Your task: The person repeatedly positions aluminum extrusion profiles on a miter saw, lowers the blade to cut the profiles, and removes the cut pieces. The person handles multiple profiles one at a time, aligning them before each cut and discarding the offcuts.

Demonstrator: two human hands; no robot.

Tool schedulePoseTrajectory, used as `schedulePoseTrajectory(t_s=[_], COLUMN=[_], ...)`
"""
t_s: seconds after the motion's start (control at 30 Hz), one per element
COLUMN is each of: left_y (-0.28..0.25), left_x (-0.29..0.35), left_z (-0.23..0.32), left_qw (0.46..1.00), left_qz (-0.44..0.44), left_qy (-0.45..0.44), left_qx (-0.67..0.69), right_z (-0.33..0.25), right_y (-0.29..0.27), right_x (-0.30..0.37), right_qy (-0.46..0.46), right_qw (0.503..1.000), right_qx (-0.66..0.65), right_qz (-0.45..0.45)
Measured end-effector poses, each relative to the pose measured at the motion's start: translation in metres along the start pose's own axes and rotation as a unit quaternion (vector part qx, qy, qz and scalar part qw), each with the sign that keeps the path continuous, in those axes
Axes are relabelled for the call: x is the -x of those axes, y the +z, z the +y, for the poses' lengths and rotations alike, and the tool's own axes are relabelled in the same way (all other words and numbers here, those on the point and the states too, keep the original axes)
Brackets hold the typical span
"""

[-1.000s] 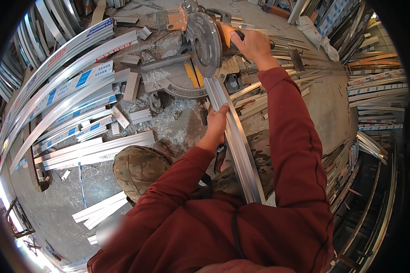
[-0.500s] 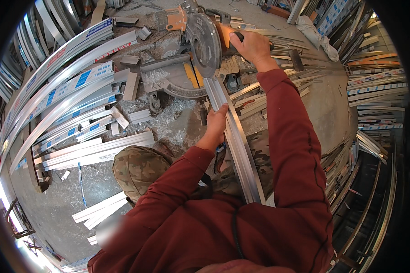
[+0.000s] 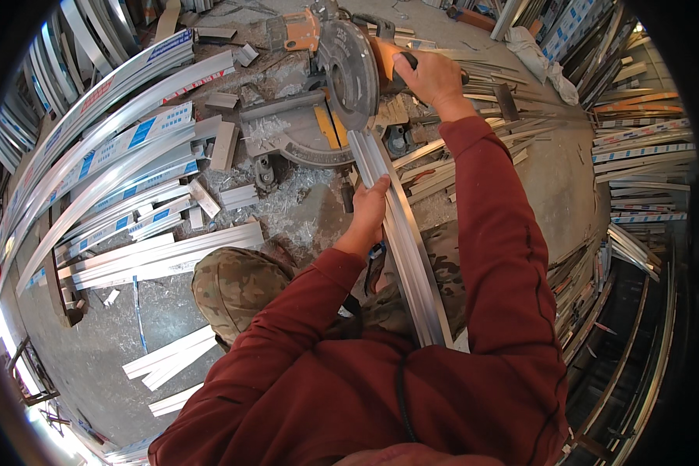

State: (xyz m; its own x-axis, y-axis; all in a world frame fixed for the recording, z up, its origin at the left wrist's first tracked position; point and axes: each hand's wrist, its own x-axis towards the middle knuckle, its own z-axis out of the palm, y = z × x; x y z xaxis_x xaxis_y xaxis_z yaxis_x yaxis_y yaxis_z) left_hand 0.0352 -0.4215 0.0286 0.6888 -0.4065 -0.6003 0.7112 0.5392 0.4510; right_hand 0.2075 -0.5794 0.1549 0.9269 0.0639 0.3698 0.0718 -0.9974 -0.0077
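Note:
My right hand (image 3: 435, 81) is closed round the black handle of an orange and grey miter saw (image 3: 352, 74), its round guard standing over the turntable. Lower down, my left hand (image 3: 367, 208) grips a long silver aluminium profile (image 3: 406, 248), thumb on top and fingers out of sight beneath. The profile slants from the saw's right side back towards my body. Its far end lies beside the guard; whether the blade touches it is hidden. A yellow insert (image 3: 328, 128) shows in the saw's table, left of the profile's end.
Long profiles (image 3: 132, 147), several with blue film, are stacked at left. Short offcuts (image 3: 224, 146) and metal shavings litter the floor round the saw. More thin strips (image 3: 489, 144) lie at right beyond my arm, and racks of bars (image 3: 641, 147) line the right side.
Almost nothing differs. My right hand and the saw's handle have shifted very slightly to the right; my left hand stays on the profile.

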Motion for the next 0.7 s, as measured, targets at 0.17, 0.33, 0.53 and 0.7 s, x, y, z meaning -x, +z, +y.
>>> schedulePoseTrajectory(t_s=[0.17,0.33,0.53,0.7], left_y=[-0.0003,-0.0035,-0.0034,-0.0019], left_x=[-0.0002,-0.0024,-0.0035,-0.0018], left_z=[-0.0003,-0.0014,-0.002,0.0], left_qw=[1.0,1.0,1.0,1.0], left_qz=[-0.008,-0.01,-0.01,-0.006], left_qy=[-0.005,-0.003,0.002,-0.007], left_qx=[0.005,0.007,0.01,0.004], right_z=[0.0032,-0.0005,0.0,0.0016], right_y=[-0.0005,-0.0029,-0.0015,-0.0025], right_x=[-0.0007,0.0001,0.0005,-0.0014], right_qy=[0.006,0.007,0.001,-0.005], right_qw=[1.0,1.0,1.0,1.0], right_qx=[0.005,0.0,-0.002,-0.003], right_qz=[-0.014,-0.016,-0.005,-0.004])
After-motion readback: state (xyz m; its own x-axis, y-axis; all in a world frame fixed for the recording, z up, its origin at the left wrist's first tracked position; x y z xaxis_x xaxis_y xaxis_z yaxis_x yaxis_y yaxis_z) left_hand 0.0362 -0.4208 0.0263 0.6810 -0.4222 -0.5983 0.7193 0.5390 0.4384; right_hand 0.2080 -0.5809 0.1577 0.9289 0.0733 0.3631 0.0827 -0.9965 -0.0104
